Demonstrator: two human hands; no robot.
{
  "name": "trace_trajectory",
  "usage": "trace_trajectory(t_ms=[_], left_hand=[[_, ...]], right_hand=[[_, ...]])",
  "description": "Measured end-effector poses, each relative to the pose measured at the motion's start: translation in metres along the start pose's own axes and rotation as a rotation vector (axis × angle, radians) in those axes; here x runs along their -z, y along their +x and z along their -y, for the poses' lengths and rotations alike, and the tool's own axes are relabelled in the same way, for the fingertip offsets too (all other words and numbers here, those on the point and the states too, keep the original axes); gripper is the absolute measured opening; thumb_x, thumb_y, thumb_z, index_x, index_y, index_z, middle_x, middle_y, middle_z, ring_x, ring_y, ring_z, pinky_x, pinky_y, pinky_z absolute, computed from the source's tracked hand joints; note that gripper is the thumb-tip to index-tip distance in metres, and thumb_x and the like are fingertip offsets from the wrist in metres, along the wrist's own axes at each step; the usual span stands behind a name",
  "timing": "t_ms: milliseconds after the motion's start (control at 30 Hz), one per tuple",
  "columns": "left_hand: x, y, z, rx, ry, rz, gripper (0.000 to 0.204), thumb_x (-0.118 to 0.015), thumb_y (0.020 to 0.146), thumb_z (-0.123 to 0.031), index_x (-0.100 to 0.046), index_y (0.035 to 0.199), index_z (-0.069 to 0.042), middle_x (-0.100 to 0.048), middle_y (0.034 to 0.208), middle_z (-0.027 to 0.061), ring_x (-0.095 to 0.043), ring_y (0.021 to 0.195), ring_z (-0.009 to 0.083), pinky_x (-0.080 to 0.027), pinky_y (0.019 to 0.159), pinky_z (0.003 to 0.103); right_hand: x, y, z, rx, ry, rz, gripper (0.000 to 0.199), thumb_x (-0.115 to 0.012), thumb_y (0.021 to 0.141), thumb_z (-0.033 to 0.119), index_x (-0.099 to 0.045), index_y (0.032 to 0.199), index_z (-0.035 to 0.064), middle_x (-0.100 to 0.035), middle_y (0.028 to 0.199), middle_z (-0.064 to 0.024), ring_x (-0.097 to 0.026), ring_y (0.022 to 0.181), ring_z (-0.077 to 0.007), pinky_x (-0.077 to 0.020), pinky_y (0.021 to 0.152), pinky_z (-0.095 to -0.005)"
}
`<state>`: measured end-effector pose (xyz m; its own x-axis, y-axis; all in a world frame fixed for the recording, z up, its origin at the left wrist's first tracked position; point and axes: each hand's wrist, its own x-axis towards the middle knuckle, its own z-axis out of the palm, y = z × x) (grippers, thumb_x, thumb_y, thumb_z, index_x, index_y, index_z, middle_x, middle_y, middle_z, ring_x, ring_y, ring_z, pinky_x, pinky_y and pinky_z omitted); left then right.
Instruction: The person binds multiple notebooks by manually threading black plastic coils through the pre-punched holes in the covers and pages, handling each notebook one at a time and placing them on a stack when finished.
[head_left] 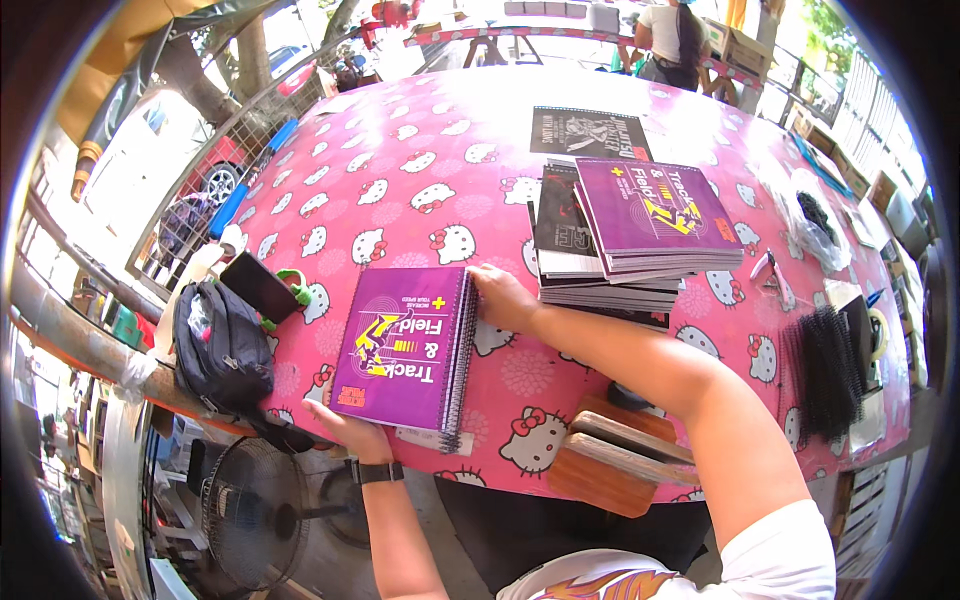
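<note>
A small stack of purple spiral notebooks [405, 345] lies at the front of the table, its printing upside down to me and its coiled edge on the right. My left hand [352, 432], with a dark watch on the wrist, holds the stack at its near left corner; some fingers are hidden by the covers. At the far right corner, beside the coils, my right hand [503, 300] grips the same stack. Just beyond that hand sits a taller pile of notebooks, with a purple notebook [660, 210] on top and a black notebook [565, 225] partly under it.
Farther back lies another black notebook [590, 133]. A wooden block stand [610, 455] is at the near edge, under my right forearm. Black binding coils [825, 365] and pliers [772, 280] lie right. Left are a black bag [222, 345] and phone [258, 287]; a fan [255, 510] stands below.
</note>
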<state>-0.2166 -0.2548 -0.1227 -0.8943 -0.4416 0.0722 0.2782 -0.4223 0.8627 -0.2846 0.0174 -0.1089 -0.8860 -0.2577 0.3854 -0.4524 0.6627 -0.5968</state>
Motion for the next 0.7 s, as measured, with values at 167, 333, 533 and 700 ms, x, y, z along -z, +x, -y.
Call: trace_trajectory(t_ms=[167, 333, 533, 700], left_hand=[[0.000, 0.003, 0.003, -0.002, 0.000, 0.090, 0.059, -0.023, 0.099, -0.049, -0.053, 0.109, 0.001, -0.058, 0.103, 0.0087, -0.055, 0.096, 0.0170, -0.043, 0.091, 0.034], [-0.007, -0.003, -0.008, 0.099, -0.176, 0.139, 0.052, -0.030, 0.098, -0.043, -0.052, 0.113, 0.001, -0.058, 0.108, 0.0105, -0.057, 0.098, 0.0193, -0.045, 0.089, 0.035], [-0.017, -0.005, -0.014, 0.031, -0.002, 0.056, 0.046, -0.033, 0.099, -0.037, -0.051, 0.110, 0.004, -0.058, 0.105, 0.0122, -0.059, 0.098, 0.0219, -0.048, 0.086, 0.036], [-0.007, 0.005, -0.006, -0.021, -0.130, 0.154, 0.056, -0.027, 0.099, -0.041, -0.047, 0.126, 0.004, -0.057, 0.118, 0.0137, -0.057, 0.102, 0.0230, -0.044, 0.093, 0.039]], right_hand=[[0.001, 0.011, -0.011, -0.026, 0.024, 0.030, 0.040, -0.054, 0.071, 0.000, -0.051, 0.111, 0.0008, -0.060, 0.098, -0.0208, -0.057, 0.097, -0.0368, -0.0469, 0.084, -0.0407], [0.024, -0.007, -0.002, -0.158, 0.213, 0.156, 0.062, -0.066, 0.067, 0.005, -0.047, 0.126, 0.0085, -0.063, 0.099, -0.0150, -0.063, 0.088, -0.0242, -0.0520, 0.074, -0.0356], [0.021, -0.015, -0.001, -0.250, 0.523, -0.009, 0.065, -0.059, 0.080, 0.021, -0.034, 0.137, 0.0049, -0.055, 0.121, -0.0193, -0.059, 0.102, -0.0233, -0.0472, 0.085, -0.0340], [0.014, 0.010, 0.018, -0.341, 0.709, -0.179, 0.058, -0.055, 0.087, 0.048, -0.054, 0.121, 0.0003, -0.061, 0.113, -0.0136, -0.056, 0.107, -0.0206, -0.0417, 0.092, -0.0323]])
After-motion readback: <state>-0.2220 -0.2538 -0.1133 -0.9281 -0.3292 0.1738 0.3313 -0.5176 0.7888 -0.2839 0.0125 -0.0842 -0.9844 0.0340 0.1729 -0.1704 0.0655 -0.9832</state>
